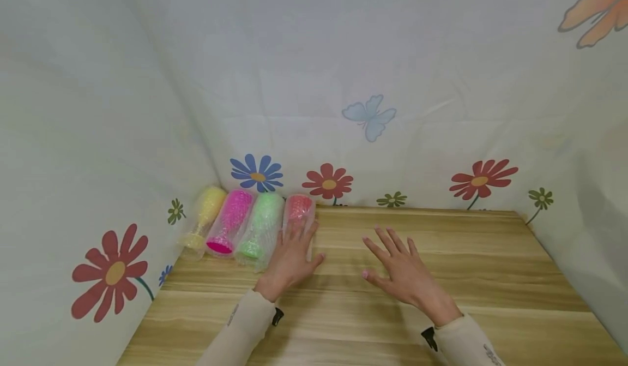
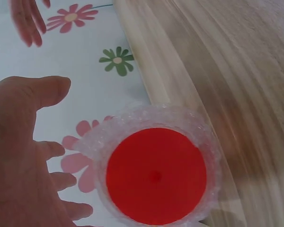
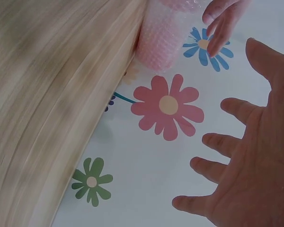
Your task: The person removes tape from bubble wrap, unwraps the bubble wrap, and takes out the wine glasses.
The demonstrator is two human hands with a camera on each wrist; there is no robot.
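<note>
Goblets, four, each in clear bubble wrap, lying side by side at the back left corner of the wooden tabletop [image 1: 466, 257], left of centre in the head view. Order from left to right: yellow goblet [image 1: 212, 205], magenta goblet [image 1: 236, 210], green goblet [image 1: 268, 213], red goblet [image 1: 300, 207]. Wraps close together, all four tilted across the frame; red one nearest the middle. In the left wrist view its round red base faces the camera, low and right of centre.

Left hand [image 1: 290, 258]: fingers straight and spread, thumb out to the side, nothing gripped. Overlaps the lower part of the red goblet in the head view; contact cannot be told.

Right hand [image 1: 407, 273]: right of centre in the lower half of the frame, fingers fanned wide, thumb apart, holding nothing; well apart from the goblets.

Pale sleeves [image 1: 239, 325] at bottom edge. White backdrop [image 1: 294, 71] behind, printed with a blue flower [image 1: 257, 175] above the goblets, red flowers, and a pale blue butterfly [image 1: 370, 117] near upper centre
</note>
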